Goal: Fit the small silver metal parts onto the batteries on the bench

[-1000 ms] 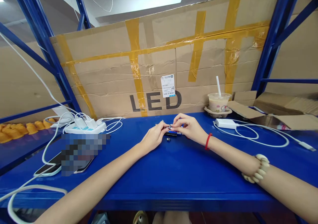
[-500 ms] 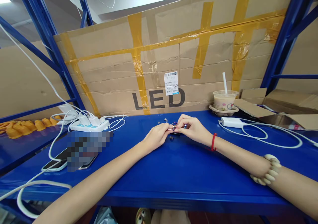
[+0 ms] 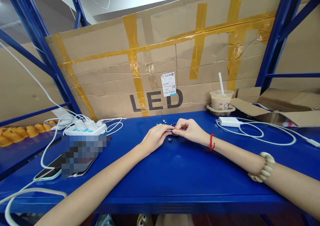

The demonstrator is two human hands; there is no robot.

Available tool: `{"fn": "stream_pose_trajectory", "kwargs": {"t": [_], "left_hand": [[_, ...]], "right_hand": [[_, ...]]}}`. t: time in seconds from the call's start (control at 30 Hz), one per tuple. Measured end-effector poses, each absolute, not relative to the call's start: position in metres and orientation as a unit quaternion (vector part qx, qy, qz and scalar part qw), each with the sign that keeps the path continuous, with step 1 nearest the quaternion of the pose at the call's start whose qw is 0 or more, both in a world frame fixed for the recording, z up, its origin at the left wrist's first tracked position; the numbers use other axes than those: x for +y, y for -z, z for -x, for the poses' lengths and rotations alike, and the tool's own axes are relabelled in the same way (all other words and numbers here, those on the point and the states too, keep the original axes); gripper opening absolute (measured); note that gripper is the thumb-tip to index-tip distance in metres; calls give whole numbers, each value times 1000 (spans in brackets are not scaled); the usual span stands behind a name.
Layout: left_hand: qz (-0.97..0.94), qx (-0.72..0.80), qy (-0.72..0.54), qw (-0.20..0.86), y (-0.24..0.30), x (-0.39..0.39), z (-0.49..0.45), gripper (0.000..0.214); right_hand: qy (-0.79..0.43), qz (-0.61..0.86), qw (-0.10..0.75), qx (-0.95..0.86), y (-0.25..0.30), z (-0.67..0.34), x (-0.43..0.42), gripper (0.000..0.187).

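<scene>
Both my hands meet at the middle of the blue shelf top (image 3: 175, 172). My left hand (image 3: 155, 137) and my right hand (image 3: 190, 131) pinch a small dark blue device (image 3: 173, 130) between their fingertips, just above the surface. A small silver button-like piece (image 3: 170, 139) lies right under the hands. A few more small silver pieces (image 3: 163, 121) lie just behind them. What the device is exactly is too small to tell.
A taped cardboard sheet marked LED (image 3: 156, 100) stands behind. A drink cup with a straw (image 3: 221, 100) and a white charger with cable (image 3: 228, 121) sit at right, next to open cardboard boxes (image 3: 277, 109). A power strip (image 3: 83, 128) and phones (image 3: 53, 171) lie at left.
My hands have stayed together on the small device with only slight finger shifts. The view has swayed a little.
</scene>
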State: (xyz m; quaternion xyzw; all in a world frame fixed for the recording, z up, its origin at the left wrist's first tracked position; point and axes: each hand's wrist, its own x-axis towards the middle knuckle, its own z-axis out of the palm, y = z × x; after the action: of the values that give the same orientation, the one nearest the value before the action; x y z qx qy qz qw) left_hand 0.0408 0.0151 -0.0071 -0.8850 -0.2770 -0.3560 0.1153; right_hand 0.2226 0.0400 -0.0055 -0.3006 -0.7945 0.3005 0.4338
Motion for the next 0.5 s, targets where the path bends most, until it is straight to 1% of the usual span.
{"fn": "stream_pose_trajectory", "kwargs": {"t": [0.1, 0.27, 0.5], "left_hand": [[886, -276, 352, 123, 7, 15, -40, 26], [885, -293, 340, 124, 7, 15, -41, 24], [852, -371, 346, 131, 10, 17, -45, 21]], "right_hand": [[-312, 303, 438, -787, 7, -222, 41, 29], [-331, 309, 450, -770, 7, -222, 43, 31], [-353, 327, 465, -743, 7, -221, 43, 37]]}}
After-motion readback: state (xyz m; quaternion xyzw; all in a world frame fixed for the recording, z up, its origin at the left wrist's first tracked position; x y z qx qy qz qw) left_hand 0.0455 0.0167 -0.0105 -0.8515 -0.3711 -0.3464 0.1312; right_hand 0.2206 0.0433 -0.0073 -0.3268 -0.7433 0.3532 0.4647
